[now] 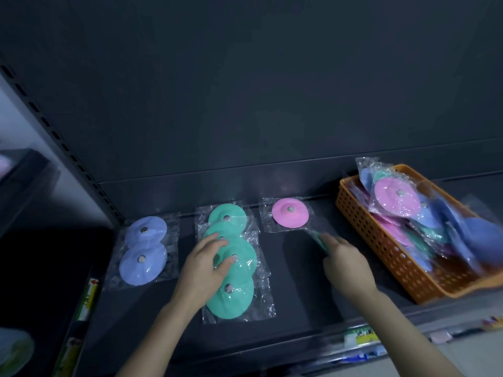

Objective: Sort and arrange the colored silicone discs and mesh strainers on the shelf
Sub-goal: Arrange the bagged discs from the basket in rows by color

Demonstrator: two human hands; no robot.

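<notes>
Two periwinkle silicone discs in clear bags (pixel 144 251) lie just left of the column of four mint-green bagged silicone discs (pixel 234 300) on the dark shelf (pixel 299 281). The left hand (pixel 204 265) rests on that column, fingers straight and slightly apart. Right of the column's far end lies a pink bagged silicone disc (pixel 290 216). Nearer, the right hand (pixel 347 265) pinches a blurred green bagged disc (pixel 317 238). Farthest right of the column stands an orange perforated plastic basket (pixel 381 240) heaped with bagged discs.

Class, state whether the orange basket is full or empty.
Full: bagged pink, blue and green discs heap above the rim of the orange basket.
</notes>
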